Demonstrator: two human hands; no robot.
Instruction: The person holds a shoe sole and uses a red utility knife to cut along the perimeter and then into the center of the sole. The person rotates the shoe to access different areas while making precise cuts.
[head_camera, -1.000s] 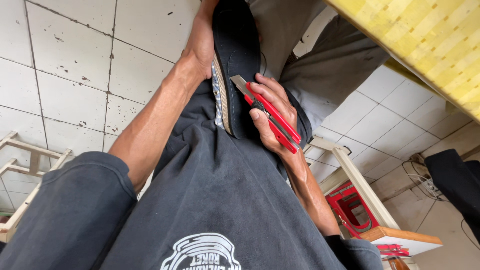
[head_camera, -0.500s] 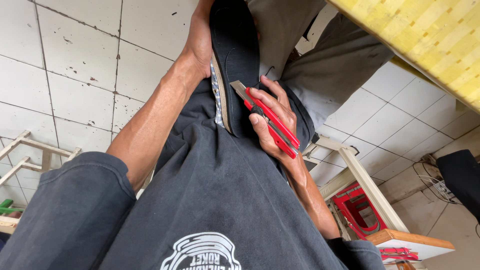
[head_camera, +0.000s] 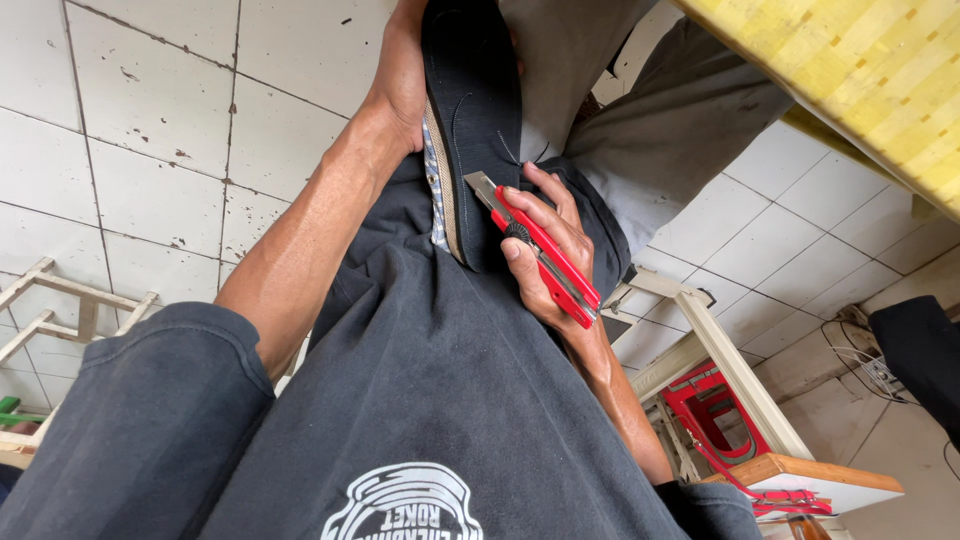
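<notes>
Over the tiled floor (head_camera: 150, 150), the left hand (head_camera: 400, 85) is still pressing the dark shoe (head_camera: 475, 110) against the lap; the right hand (head_camera: 540, 245), fingers clamped round the red knife (head_camera: 545, 265), is edging its blade nearer the sole.

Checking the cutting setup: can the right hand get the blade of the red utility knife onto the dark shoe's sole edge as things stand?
Probably yes. The right hand grips the red utility knife, whose blade tip lies at the dark shoe; nothing lies between. The left hand holds the shoe's far side, away from the blade.
</notes>
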